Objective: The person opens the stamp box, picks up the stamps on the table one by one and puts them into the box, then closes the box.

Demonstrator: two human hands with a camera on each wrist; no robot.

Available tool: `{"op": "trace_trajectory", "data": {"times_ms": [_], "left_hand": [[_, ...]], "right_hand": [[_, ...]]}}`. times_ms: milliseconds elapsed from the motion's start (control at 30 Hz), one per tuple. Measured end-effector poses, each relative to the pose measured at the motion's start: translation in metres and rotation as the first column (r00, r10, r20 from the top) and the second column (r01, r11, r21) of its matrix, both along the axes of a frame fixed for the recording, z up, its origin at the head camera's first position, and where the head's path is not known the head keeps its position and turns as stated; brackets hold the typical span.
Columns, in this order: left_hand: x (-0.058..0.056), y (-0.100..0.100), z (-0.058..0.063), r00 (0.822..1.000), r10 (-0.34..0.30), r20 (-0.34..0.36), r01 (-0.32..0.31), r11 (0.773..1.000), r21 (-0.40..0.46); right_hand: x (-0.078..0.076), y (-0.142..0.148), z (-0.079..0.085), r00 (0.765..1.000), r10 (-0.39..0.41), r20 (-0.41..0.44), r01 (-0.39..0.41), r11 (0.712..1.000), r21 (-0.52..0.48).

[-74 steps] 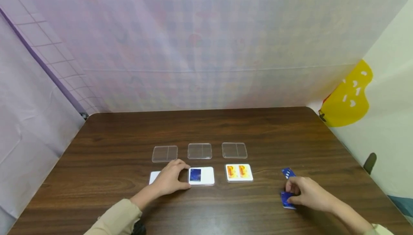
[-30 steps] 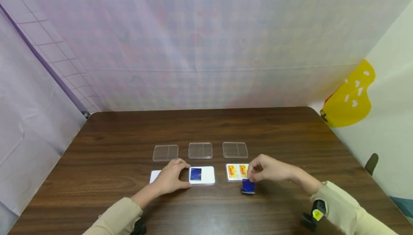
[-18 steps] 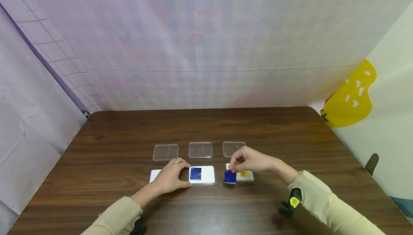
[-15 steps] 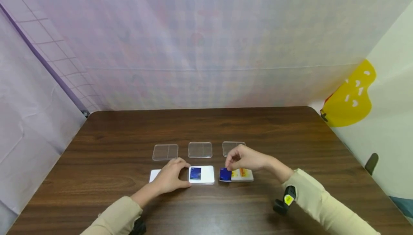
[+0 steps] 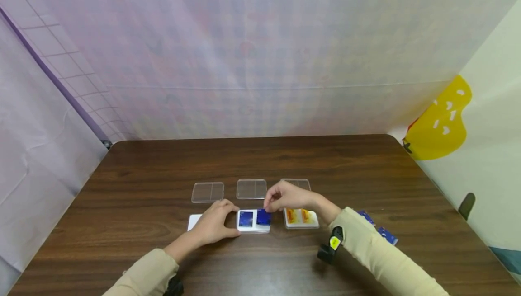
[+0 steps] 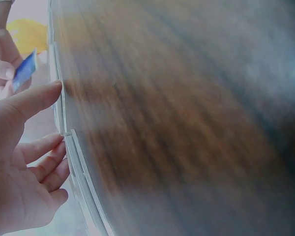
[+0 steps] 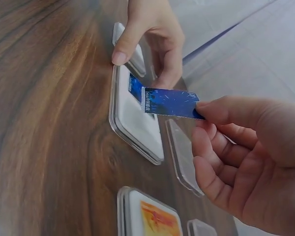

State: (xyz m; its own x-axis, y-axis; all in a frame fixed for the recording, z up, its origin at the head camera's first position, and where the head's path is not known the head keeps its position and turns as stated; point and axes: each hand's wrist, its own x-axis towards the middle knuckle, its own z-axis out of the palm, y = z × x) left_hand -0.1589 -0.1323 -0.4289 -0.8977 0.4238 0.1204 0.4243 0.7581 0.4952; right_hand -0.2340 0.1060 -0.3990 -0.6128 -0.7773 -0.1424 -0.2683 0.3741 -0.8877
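Note:
My right hand [image 5: 286, 195] pinches a blue postage stamp [image 7: 169, 102] by one edge between thumb and forefinger. The stamp hangs tilted over the right half of the middle white-lined clear case [image 5: 254, 230]. Flat on that case's left half lies another blue stamp [image 5: 246, 218]. With thumb and fingers spread to its near and far left corners, my left hand [image 5: 217, 223] holds the middle case in place. To the right, a similar case [image 5: 301, 227] bears two orange-yellow stamps. My left hand partly covers a third white case [image 5: 194, 220].
Behind the cases stand three clear lids in a row: the left lid [image 5: 207, 192], the middle lid [image 5: 251, 190] and the right lid [image 5: 294, 181], partly behind my right hand. More blue stamps [image 5: 387, 236] lie at the right beside my sleeve, on the brown wooden table [image 5: 183, 160].
My right hand took a blue stamp from the right of the table and carried it left, past the orange stamps, to the middle case. My left hand has stayed put.

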Motion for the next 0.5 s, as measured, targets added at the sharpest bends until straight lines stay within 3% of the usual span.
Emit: {"op": "trace_trajectory", "data": {"times_ms": [167, 500], "left_hand": [[0.000, 0.000, 0.000, 1.000, 0.002, -0.002, -0.002, 1.000, 0.000], [0.000, 0.000, -0.001, 1.000, -0.001, -0.004, 0.001, 1.000, 0.007]], "right_hand": [[-0.002, -0.008, -0.006, 1.000, -0.021, -0.013, 0.021, 0.999, 0.042], [-0.001, -0.015, -0.015, 0.971, -0.011, -0.240, 0.032, 0.996, 0.085]]}}
